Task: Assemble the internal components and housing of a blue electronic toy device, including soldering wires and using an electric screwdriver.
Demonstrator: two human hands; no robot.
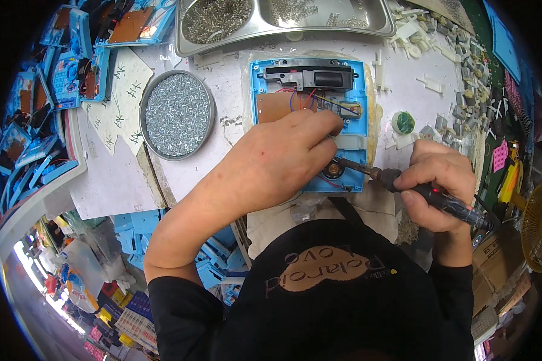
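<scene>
In front of me an opened blue plastic housing (pixel 361 81) lies on the table. Inside it are a brown circuit board (pixel 271 106), a black module (pixel 331 79) along the far side, and red and blue wires. My left hand (pixel 283 157) reaches over the housing with its fingers pinched together; whatever is between the fingertips is hidden. A soldering iron (pixel 448 203) with a black handle is gripped in my right hand (pixel 438 180). Its thin tip points left into the housing, beside a round black speaker (pixel 333 170) and close to my left fingers.
A round dish (pixel 211 114) of small screws stands left of the housing. Beyond it is a metal tray (pixel 295 37) holding small metal parts. White plastic pieces (pixel 409 30) and a green roll (pixel 403 123) lie at right. Blue housings (pixel 72 78) pile up at far left.
</scene>
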